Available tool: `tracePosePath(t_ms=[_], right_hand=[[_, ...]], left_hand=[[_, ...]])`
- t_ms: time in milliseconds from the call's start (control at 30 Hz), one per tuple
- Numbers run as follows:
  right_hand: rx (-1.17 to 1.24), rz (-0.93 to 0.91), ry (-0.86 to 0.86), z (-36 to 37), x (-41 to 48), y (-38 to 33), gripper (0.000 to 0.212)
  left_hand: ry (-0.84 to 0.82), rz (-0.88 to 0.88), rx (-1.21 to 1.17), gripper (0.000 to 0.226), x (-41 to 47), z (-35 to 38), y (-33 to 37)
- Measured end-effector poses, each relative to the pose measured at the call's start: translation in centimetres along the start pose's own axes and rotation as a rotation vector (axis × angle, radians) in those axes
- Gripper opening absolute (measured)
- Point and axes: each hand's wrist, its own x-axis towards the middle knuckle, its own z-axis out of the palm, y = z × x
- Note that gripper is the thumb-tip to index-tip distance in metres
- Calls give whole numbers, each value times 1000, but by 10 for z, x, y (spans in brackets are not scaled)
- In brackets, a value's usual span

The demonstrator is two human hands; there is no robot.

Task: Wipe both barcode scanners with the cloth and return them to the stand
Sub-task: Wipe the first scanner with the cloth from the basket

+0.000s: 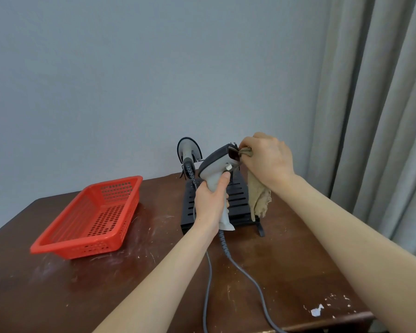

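Observation:
My left hand (210,200) grips the handle of a grey and black barcode scanner (217,162), held upright above the black slotted stand (237,203). My right hand (267,159) holds a beige cloth (258,198) and presses a bunched corner of it against the scanner's dark front window. The rest of the cloth hangs down over the stand's right side. A second scanner (189,152) rests at the back left of the stand, its head facing away. Grey cables (245,272) run from the scanners down across the table toward me.
A red perforated plastic basket (91,217) sits on the left of the dark wooden table (82,296). The table's right edge has chipped white patches (318,310). A grey curtain (375,116) hangs to the right, and a plain wall stands behind.

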Motion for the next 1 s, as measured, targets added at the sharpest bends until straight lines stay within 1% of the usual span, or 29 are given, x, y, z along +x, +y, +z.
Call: tracePosePath(t_ms=[133, 233, 333, 433, 500, 567, 600, 633, 700, 733, 767, 833, 900, 967, 1000], right_hand=[[-85, -65, -30, 4, -4, 3, 19], [-111, -69, -47, 4, -4, 3, 22], [-67, -44, -101, 0, 1, 4, 25], [-39, -74, -189, 0, 5, 6, 26], [49, -45, -241, -2, 7, 9, 23], [137, -18, -252, -4, 7, 11, 20], [139, -25, -245, -4, 7, 12, 20], [99, -42, -238, -4, 6, 12, 21], [-77, -62, -248, -1, 6, 13, 24], [-152, -43, -251, -1, 5, 15, 26], [-179, -5, -242, -1, 5, 18, 27], [-84, 90, -185, -2, 5, 24, 23], [137, 141, -109, -1, 4, 21, 16], [310, 91, -69, -1, 1, 11, 12], [323, 48, -78, 1, 0, 8, 13]], left_hand=[[14, -2, 9, 35, 2, -1, -3], [19, 11, 11, 35, 2, 0, -3], [27, 20, 9, 35, 4, 0, -3], [32, 23, 13, 36, 5, -2, -7], [34, 27, 18, 35, 5, -1, -7], [37, 26, 25, 34, 6, -1, -7], [40, 27, 28, 35, 6, -1, -7], [43, 29, 36, 37, 6, -1, -7], [41, 23, 61, 44, 5, -1, -10], [41, 13, 57, 44, 5, -2, -11], [42, -2, 36, 41, 5, -1, -9], [39, -27, -11, 36, 6, -1, -3], [29, -24, -20, 35, 7, -1, 1], [23, -22, -12, 35, 6, 0, 1], [21, -22, -11, 36, 5, 1, 0]])
